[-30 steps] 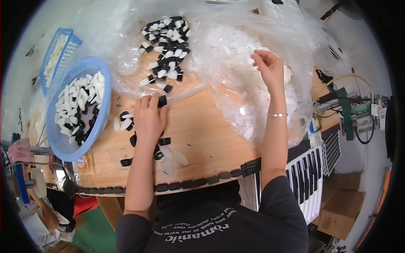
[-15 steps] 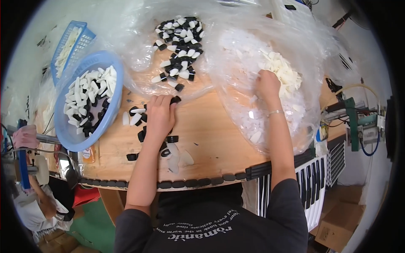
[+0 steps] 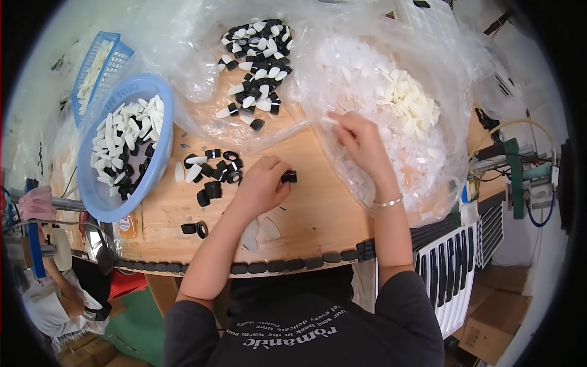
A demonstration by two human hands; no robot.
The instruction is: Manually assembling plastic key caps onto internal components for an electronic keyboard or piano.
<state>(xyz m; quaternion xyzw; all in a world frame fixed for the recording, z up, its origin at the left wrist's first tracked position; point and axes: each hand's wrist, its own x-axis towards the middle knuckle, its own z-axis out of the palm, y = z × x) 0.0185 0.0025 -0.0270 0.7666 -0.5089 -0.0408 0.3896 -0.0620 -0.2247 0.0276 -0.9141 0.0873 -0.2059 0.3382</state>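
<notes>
Between its fingertips my left hand [image 3: 265, 185] grips a small black ring-shaped piece [image 3: 289, 177], just above the wooden table. My right hand [image 3: 356, 139] is pinched on a thin white flat piece [image 3: 329, 121], partly blurred, over the clear plastic sheet. Several loose black rings [image 3: 213, 189] lie left of my left hand, with a few white tongue-shaped pieces [image 3: 194, 172] among them. Beyond my hands, a pile of black rings with white pieces in them [image 3: 260, 73] rests on plastic. Right of it lies a heap of cream-white flat pieces [image 3: 411, 103].
A blue oval basin [image 3: 166, 131] holding white and black pieces stands at the left, with a blue basket [image 3: 120, 60] behind it. Black pads line the table's front edge [image 3: 293, 264]. Metal equipment [image 3: 516, 180] stands at the right. Another person's arm [image 3: 64, 290] shows at the lower left.
My left hand has moved right, away from the loose rings, carrying a black ring. My right hand has left the cream-white heap and come leftward with a white piece.
</notes>
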